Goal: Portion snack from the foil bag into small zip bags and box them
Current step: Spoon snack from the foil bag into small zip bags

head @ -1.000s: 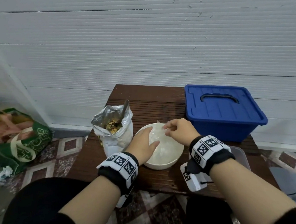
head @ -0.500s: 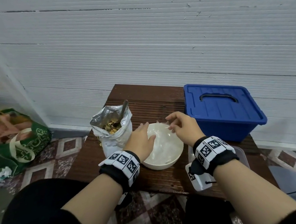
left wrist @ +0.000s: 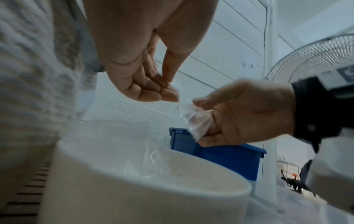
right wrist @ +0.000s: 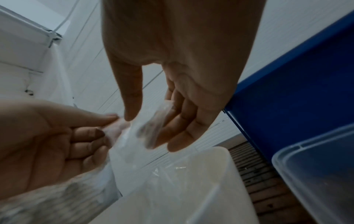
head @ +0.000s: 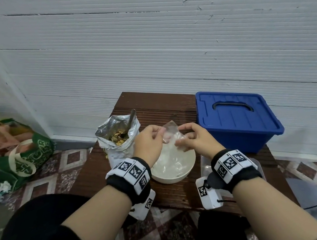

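Clear zip bag [head: 172, 136] pinched between left hand [head: 149, 142] and right hand [head: 196, 138], above white bowl [head: 186, 172].

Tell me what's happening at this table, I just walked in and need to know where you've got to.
A person is holding one small clear zip bag above the white bowl, left hand pinching one edge and right hand the other. More empty bags lie in the bowl. The open foil bag of snack stands to its left with a spoon inside. The blue box is closed; the held bag looks empty.
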